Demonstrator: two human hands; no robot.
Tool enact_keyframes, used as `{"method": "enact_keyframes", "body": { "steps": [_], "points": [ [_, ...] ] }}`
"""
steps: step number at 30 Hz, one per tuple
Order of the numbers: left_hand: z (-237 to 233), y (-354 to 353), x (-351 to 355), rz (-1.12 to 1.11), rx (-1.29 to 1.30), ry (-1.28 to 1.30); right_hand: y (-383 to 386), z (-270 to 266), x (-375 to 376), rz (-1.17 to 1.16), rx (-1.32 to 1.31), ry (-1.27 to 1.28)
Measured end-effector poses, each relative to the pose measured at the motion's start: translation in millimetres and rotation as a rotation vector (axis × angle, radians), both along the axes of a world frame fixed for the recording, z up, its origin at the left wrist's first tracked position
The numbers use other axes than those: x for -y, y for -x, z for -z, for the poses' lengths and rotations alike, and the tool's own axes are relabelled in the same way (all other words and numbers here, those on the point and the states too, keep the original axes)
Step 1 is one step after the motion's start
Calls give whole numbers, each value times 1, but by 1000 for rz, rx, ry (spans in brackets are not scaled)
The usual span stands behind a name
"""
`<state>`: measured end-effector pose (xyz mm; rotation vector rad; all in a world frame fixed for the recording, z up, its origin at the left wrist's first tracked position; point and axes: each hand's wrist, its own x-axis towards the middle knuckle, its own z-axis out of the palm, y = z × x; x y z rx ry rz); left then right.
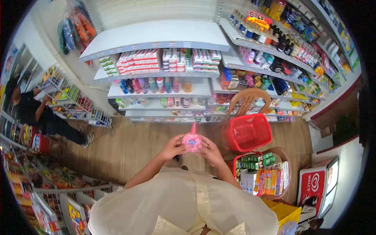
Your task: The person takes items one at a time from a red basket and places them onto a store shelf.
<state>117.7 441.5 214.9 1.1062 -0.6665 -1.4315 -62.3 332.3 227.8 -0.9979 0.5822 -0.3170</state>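
A pink see-through bottle (191, 143) with a round body and a tall narrow top is held upright in front of my chest. My left hand (175, 147) grips its left side, fingers curled against the body. On the right side my right hand (209, 150) is closed around it too. Small blue marks show on the bottle's front; its exact contents cannot be made out. Beyond it stand shelves with several bottles (159, 84) and, higher up, stacked red and white boxes (139, 62).
A red basket (250, 133) sits on a brown chair (250, 98) at the right. Nearer me, a second basket holds several boxes (270, 178). A bare white top shelf (156, 34) spans the back. Another person (39, 113) stands at a wire rack (78, 98) on the left.
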Motion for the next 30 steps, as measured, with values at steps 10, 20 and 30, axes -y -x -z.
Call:
{"method": "enact_keyframes", "body": {
  "steps": [10, 20, 30],
  "points": [
    [2, -21, -50, -140, 141, -40, -35, 9, -21, -160, -14, 3],
    [-4, -96, -83, -262, 112, 27, -125, 4, -43, -199, -34, 120],
    [6, -223, -159, -398, 70, -44, -261, 6, -109, -183, -116, 79]
  ]
}}
